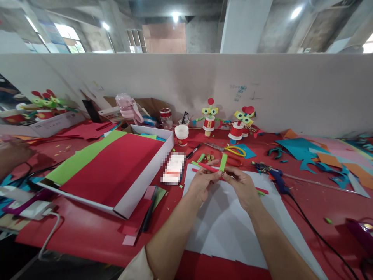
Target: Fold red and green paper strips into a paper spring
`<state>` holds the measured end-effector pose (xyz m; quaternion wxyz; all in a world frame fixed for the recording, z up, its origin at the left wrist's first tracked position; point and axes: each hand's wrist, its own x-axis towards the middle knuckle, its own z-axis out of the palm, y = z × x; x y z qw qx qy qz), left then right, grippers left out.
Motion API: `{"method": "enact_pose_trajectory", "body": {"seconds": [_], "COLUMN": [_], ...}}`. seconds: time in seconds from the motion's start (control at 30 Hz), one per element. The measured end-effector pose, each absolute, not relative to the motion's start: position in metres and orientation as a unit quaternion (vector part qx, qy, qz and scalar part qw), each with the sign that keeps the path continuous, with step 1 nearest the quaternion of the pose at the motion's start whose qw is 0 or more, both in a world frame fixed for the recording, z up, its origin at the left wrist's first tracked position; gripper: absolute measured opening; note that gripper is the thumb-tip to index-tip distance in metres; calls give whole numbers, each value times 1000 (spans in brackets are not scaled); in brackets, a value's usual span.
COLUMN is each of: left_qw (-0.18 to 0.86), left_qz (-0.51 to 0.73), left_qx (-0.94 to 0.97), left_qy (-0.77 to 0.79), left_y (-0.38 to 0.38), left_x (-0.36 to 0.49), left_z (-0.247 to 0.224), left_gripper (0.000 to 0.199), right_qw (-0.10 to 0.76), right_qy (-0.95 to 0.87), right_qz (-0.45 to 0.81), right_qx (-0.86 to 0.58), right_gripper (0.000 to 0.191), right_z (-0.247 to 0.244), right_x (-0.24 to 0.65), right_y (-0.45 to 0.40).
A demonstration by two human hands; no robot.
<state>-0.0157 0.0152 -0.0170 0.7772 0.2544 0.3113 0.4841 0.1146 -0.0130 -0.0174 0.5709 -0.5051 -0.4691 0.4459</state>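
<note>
Both my hands meet above a white sheet (227, 229). In my left hand (204, 182), thumb and fingers pinch a red paper strip (207, 167). My right hand (237, 184) closes on a green paper strip (223, 162), which stands up where it crosses the red one. The fingertips partly hide the crossing, so I cannot tell how the strips are joined there. Just beyond my hands lie small folded green paper springs (201, 158). More red and green strips (262, 191) rest on the sheet, to the right of my right hand.
A white box (136, 194) with red and green paper stands left, beside a phone (174, 169). Yellow-handled scissors (234, 150) and paper-cup figures (209, 123) are behind. A glue gun (278, 179) with a trailing cable lies right. Another person's hand (14, 153) shows far left.
</note>
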Motion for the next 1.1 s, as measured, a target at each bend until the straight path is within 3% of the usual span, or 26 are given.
{"method": "enact_pose_trajectory", "body": {"seconds": [0.13, 0.3, 0.67, 1.1], "left_qw": [766, 767, 764, 756], "left_qz": [504, 514, 518, 531], "left_qx": [213, 187, 216, 200], "left_qy": [339, 336, 319, 325], "left_y": [11, 7, 4, 2], "left_x": [-7, -4, -3, 0], "left_z": [-19, -13, -11, -14], "left_gripper": [25, 14, 20, 16], "right_qw": [581, 589, 590, 628], "right_qy": [-439, -442, -486, -436], "right_qz": [463, 466, 357, 385], "right_qx": [-505, -490, -537, -517], "right_gripper": [32, 31, 27, 21], "right_z": [-20, -20, -26, -22], "right_x": [113, 112, 108, 101], "right_y": [-12, -13, -16, -17]}}
